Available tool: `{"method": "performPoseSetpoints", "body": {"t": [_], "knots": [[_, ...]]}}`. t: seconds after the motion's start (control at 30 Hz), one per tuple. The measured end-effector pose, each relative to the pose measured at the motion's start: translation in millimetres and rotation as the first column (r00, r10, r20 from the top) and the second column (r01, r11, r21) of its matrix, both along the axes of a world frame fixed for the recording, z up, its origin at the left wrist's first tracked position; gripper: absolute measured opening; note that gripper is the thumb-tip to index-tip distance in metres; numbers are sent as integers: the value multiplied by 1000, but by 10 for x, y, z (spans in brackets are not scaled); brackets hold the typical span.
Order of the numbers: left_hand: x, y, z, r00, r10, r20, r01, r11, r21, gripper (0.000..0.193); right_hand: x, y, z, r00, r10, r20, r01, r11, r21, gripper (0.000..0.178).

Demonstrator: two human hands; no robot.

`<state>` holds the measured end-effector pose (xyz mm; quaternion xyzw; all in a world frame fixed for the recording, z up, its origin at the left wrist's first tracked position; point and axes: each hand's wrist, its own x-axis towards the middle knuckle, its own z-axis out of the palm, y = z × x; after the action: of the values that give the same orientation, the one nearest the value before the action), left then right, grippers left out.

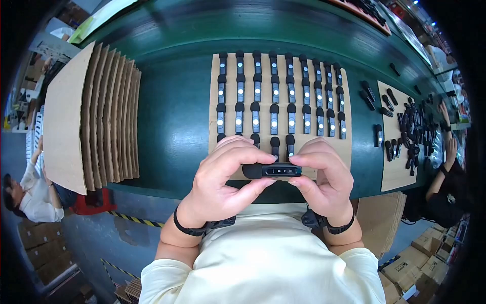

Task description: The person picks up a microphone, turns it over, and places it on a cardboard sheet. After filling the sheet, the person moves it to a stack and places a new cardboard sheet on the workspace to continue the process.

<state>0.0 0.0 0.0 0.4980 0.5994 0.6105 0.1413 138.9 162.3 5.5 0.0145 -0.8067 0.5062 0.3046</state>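
Note:
Held level between both hands is a small black wireless microphone [281, 171] with a foam tip at its left end and small marks along its side. My left hand [225, 175] pinches the foam end between thumb and forefinger. At the other end, my right hand [324, 169] grips with thumb and forefinger. Just beyond my hands, rows of similar black microphones [274, 117], each with a round light spot, lie on a cardboard sheet [283, 140]. My hands partly cover the nearest row.
To the left stands a leaning stack of cardboard sheets [66, 119] on the green table [172, 101]. On the right, another cardboard sheet [392, 175] bears a pile of loose black microphones [412, 124]. A person [448, 187] works beyond it; another person [38, 195] sits far left.

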Motion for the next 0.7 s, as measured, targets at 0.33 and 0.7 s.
{"method": "performPoseSetpoints", "body": {"t": [0.33,0.7], "knots": [[4,49,-24,997,10,-73,-8,1000,27,30,14,29,-41,1000,2,-18,-2,1000,13,33],[40,191,-73,993,-39,-112,32,997,-67,26,49,71,2,1000,-13,-20,14,998,65,20]]}}
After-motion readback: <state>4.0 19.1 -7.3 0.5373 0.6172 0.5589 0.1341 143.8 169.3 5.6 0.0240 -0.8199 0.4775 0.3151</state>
